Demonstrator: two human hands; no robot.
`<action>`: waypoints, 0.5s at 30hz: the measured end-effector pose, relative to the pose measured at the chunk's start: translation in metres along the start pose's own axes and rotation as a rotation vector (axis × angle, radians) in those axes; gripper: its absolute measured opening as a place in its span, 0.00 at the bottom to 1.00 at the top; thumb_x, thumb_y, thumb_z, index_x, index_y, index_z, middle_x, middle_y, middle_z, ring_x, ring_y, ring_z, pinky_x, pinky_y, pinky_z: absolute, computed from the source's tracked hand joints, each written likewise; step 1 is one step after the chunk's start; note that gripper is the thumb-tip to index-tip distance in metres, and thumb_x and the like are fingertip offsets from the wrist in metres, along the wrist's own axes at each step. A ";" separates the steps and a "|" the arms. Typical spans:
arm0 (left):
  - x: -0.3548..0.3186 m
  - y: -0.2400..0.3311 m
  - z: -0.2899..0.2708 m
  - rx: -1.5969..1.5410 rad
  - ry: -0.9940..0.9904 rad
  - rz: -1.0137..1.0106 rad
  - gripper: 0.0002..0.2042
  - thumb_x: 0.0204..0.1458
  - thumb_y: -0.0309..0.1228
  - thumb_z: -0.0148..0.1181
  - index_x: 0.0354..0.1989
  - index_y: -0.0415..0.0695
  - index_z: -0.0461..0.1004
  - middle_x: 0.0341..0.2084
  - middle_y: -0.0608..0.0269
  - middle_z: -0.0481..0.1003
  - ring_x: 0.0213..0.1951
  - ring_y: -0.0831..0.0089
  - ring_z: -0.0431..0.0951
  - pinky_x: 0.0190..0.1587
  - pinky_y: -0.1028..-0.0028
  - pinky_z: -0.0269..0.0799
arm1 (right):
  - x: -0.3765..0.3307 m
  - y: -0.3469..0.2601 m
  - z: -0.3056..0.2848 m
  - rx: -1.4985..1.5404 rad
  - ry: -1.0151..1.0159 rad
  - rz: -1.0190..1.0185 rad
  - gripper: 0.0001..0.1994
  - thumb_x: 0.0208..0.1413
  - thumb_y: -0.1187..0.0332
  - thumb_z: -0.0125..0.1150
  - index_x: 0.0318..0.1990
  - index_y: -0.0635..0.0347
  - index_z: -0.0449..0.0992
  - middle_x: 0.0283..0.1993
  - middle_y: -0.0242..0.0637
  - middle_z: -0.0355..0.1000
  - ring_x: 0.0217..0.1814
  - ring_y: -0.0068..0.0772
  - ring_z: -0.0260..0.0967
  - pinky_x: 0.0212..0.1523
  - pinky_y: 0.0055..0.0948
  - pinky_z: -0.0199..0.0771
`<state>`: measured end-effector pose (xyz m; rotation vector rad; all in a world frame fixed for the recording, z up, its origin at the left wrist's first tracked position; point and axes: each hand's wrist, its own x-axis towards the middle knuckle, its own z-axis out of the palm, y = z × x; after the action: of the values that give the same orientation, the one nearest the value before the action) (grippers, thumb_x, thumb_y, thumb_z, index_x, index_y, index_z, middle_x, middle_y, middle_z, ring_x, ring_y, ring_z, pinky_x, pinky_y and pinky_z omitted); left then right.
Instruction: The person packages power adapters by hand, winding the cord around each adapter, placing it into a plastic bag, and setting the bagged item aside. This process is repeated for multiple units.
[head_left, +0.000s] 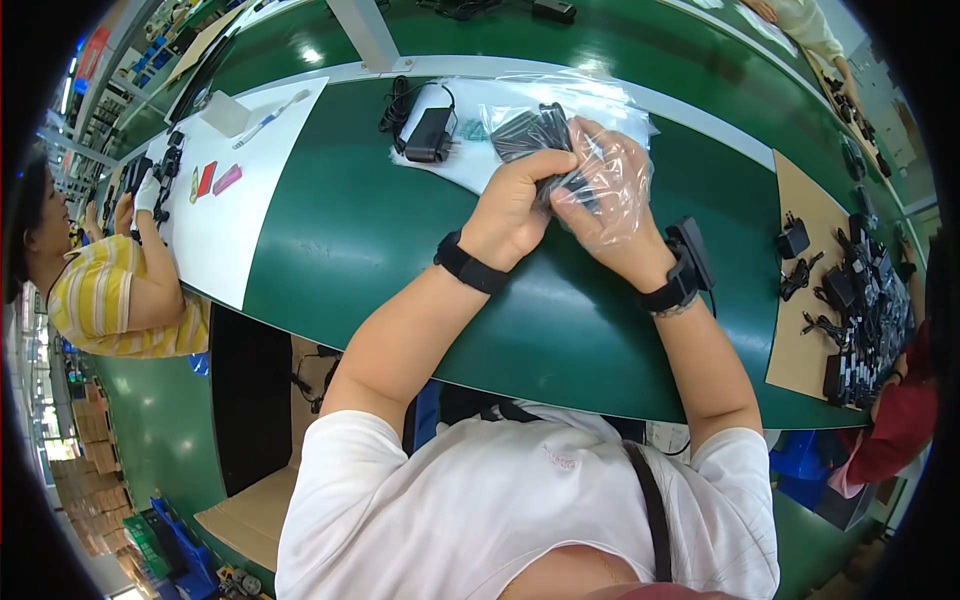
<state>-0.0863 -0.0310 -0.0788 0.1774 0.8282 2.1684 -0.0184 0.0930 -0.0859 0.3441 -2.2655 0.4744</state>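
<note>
Over the far side of the green table, both hands come together around a black power adapter [522, 135] with a coiled cord, in a clear plastic bag [625, 110]. My left hand [520, 195] grips its near left side, thumb stretched across toward the other hand. Shiny film lies over the fingers of my right hand [615, 190], which is closed on the adapter from the right. The part between the palms is hidden. Left of the hands, another black adapter [430, 135] with its coiled cord lies on a white sheet [465, 172].
At the left, a co-worker in a yellow striped top [120, 290] sits by a white sheet [225, 230] with small coloured items and black parts. At the right, many black adapters [860, 290] are heaped on brown cardboard [795, 345], beside a person's red sleeve [905, 395]. A metal post [362, 35] rises behind.
</note>
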 end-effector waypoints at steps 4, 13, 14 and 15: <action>-0.004 0.019 0.003 -0.223 -0.024 0.100 0.09 0.43 0.22 0.57 0.35 0.40 0.71 0.32 0.60 0.74 0.36 0.67 0.73 0.45 0.67 0.69 | 0.004 0.010 -0.027 0.500 0.011 0.370 0.24 0.54 0.58 0.54 0.55 0.63 0.65 0.56 0.43 0.61 0.59 0.43 0.54 0.54 0.34 0.59; 0.001 0.014 -0.012 -0.227 -0.117 0.205 0.13 0.41 0.26 0.61 0.37 0.38 0.71 0.37 0.53 0.73 0.39 0.62 0.73 0.49 0.63 0.67 | 0.001 -0.019 -0.011 1.491 0.047 0.902 0.37 0.48 0.61 0.64 0.63 0.56 0.50 0.56 0.45 0.60 0.53 0.33 0.62 0.45 0.33 0.69; 0.000 0.014 -0.009 -0.197 -0.134 0.244 0.15 0.41 0.27 0.61 0.40 0.38 0.71 0.38 0.53 0.73 0.39 0.62 0.73 0.50 0.63 0.66 | 0.001 -0.007 -0.012 1.325 0.031 0.889 0.26 0.50 0.65 0.61 0.55 0.60 0.60 0.47 0.41 0.65 0.45 0.27 0.64 0.41 0.27 0.68; -0.003 0.016 -0.007 -0.168 -0.110 0.235 0.17 0.41 0.26 0.61 0.43 0.39 0.70 0.40 0.52 0.73 0.41 0.62 0.73 0.50 0.62 0.66 | 0.000 0.001 -0.014 1.159 0.014 0.874 0.15 0.51 0.69 0.59 0.46 0.65 0.70 0.38 0.36 0.71 0.36 0.22 0.66 0.36 0.21 0.67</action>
<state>-0.0971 -0.0440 -0.0747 0.3194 0.5836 2.4114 -0.0094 0.1003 -0.0774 -0.1427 -1.7783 2.2071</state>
